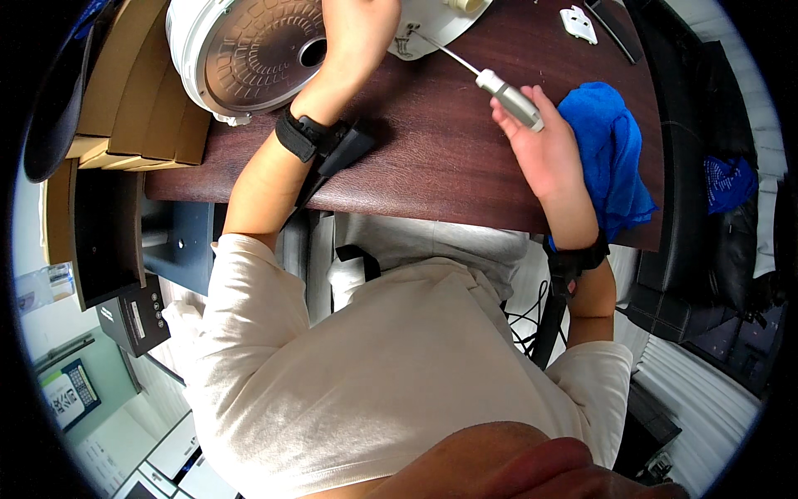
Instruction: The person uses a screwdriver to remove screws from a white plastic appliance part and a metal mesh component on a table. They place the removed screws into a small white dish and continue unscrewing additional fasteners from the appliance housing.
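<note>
My right hand [544, 150] holds a screwdriver [509, 98] with a white and grey handle, thumb along one side. Its thin shaft points up and left, and the tip is among several small dark screws [402, 43] at the edge of a white plastic part [434, 41]. My left hand [359, 37] reaches to the top edge of the picture, between that part and a round white appliance body [193, 71] with a ridged metal disc [249, 66]. The left fingers are cut off by the frame, so whether they grip anything is hidden.
A crumpled blue cloth [603, 141] lies beside my right hand on the dark wood table [440, 166]. Farther back are a small white plastic piece [578, 25] and a dark flat object [613, 32]. Cardboard boxes [145, 83] stand at the left; a black sofa [690, 150] is at the right.
</note>
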The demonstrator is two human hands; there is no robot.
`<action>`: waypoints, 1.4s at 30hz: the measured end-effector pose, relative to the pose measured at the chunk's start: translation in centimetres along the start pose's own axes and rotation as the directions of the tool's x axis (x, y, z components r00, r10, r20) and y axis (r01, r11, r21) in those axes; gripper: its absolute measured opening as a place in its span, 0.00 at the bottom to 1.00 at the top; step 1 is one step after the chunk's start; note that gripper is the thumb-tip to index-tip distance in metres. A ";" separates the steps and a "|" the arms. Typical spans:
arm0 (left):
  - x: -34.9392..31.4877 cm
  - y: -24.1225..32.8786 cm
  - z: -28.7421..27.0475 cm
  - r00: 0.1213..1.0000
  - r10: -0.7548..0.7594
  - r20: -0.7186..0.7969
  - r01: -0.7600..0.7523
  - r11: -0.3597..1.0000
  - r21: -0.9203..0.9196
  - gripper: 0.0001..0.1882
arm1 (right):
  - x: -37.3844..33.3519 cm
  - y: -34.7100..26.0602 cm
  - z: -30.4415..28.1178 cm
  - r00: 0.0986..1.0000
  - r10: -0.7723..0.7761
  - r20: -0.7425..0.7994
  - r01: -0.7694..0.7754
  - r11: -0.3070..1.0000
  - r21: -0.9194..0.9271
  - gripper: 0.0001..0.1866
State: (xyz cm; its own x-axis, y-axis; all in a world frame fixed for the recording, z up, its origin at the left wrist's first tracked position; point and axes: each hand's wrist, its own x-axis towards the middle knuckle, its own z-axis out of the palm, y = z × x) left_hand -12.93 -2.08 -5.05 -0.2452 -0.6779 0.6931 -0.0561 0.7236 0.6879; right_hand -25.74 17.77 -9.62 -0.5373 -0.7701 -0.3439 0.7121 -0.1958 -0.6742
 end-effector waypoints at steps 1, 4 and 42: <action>0.0 0.0 0.0 1.000 -0.005 0.006 0.005 1.000 0.005 0.07 | 0.0 -0.1 -0.5 0.998 0.023 0.054 -0.020 0.999 -0.046 0.13; 0.1 0.2 -0.1 1.000 -0.029 0.008 0.029 1.000 -0.006 0.07 | 0.2 -0.5 -1.6 0.986 0.088 0.144 -0.062 0.983 -0.172 0.11; -0.2 0.5 -0.1 1.000 -0.005 0.020 0.005 1.000 -0.027 0.07 | -1.4 -0.8 -1.1 0.977 0.087 0.197 -0.016 0.941 -0.338 0.15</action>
State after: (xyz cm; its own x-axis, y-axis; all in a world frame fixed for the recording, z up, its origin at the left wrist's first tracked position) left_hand -12.83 -1.62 -4.86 -0.2646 -0.6786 0.6852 -0.0311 0.7161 0.6973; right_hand -26.11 19.67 -9.34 -0.3736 -0.8887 -0.2659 0.5263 0.0330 -0.8497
